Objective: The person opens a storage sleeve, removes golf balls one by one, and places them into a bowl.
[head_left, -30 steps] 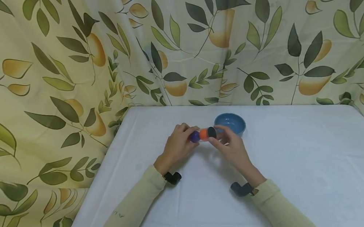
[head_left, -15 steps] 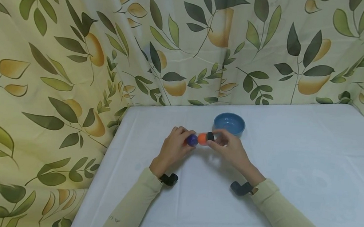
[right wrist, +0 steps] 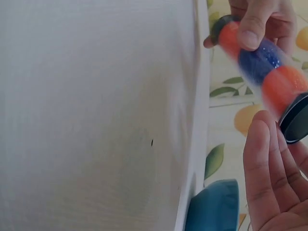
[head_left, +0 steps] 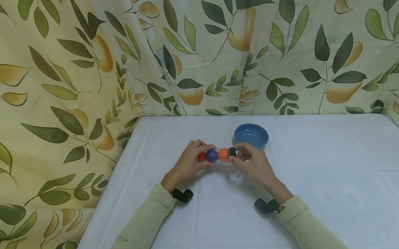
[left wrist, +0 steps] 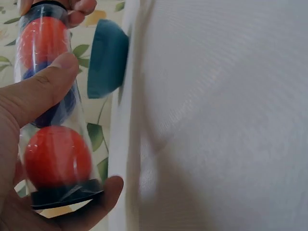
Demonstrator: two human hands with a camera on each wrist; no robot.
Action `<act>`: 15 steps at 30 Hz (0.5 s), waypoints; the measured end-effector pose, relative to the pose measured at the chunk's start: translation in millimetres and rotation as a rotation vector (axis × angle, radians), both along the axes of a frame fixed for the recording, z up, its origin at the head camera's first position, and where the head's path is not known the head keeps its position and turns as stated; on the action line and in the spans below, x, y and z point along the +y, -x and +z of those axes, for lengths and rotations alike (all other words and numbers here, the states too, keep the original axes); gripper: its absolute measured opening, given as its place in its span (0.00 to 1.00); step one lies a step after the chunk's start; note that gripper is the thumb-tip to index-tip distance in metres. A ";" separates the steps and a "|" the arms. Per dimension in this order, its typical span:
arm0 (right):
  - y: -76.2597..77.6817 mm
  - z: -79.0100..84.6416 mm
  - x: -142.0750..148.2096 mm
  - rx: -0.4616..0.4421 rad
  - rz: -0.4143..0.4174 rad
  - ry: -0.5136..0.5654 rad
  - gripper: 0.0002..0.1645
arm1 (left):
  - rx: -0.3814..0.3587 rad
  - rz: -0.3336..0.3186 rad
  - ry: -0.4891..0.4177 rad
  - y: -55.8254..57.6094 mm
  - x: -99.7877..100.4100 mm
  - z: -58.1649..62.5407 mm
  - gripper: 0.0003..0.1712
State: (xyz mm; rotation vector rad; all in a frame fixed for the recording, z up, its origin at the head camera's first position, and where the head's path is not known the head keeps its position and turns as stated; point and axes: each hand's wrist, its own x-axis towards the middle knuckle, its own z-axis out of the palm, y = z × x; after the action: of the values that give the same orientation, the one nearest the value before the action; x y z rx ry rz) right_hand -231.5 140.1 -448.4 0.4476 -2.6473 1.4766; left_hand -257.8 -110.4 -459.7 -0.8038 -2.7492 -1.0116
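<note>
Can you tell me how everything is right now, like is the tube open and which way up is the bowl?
Clear tube: closed, held sideways
Black caps: on, one at each end
Red-orange balls: inside, at the ends
Blue ball: inside, between them
Left grip: holding the tube
Right grip: pinching one capped end
Blue bowl: right side up
White tablecloth: spread out, faintly creased

The left arm (head_left: 142,223) and right arm (head_left: 320,240) reach toward the far edge of the bench (head_left: 343,170); the left grip (head_left: 188,161) curls its thumb over, the right grip (head_left: 256,166) pinches opposite.
</note>
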 end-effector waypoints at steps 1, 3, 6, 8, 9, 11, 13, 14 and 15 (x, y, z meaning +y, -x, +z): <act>-0.1 0.2 0.4 -0.003 0.002 0.001 0.25 | -0.019 -0.005 -0.020 0.5 -0.4 -0.2 0.30; 0.0 0.3 1.2 -0.008 0.004 0.003 0.25 | -0.053 -0.011 -0.057 1.2 -1.1 0.0 0.30; -0.1 1.1 1.9 -0.013 0.008 -0.001 0.26 | -0.085 -0.020 -0.089 1.7 -2.1 1.1 0.30; -0.1 1.6 2.1 -0.016 0.012 -0.007 0.26 | -0.101 -0.027 -0.094 2.0 -2.7 1.8 0.30; -0.2 1.9 2.2 -0.018 0.015 -0.010 0.26 | -0.110 -0.029 -0.095 2.1 -2.8 2.2 0.30; -0.2 2.0 2.3 -0.021 0.021 -0.014 0.26 | -0.122 -0.034 -0.093 2.2 -3.0 3.0 0.30; -0.4 1.9 2.5 -0.022 0.027 -0.012 0.25 | -0.128 -0.036 -0.090 2.4 -3.0 3.3 0.30; -0.5 1.8 2.6 -0.022 0.030 -0.011 0.25 | -0.132 -0.036 -0.090 2.3 -2.9 3.6 0.30; -0.5 1.7 2.7 -0.020 0.033 -0.010 0.25 | -0.134 -0.036 -0.088 2.3 -2.9 3.8 0.30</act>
State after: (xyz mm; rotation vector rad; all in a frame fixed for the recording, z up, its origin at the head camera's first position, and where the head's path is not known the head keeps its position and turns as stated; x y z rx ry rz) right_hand -231.0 142.9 -446.7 0.4828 -2.6762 1.4855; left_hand -260.1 -113.3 -455.9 -0.8034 -2.7854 -1.2279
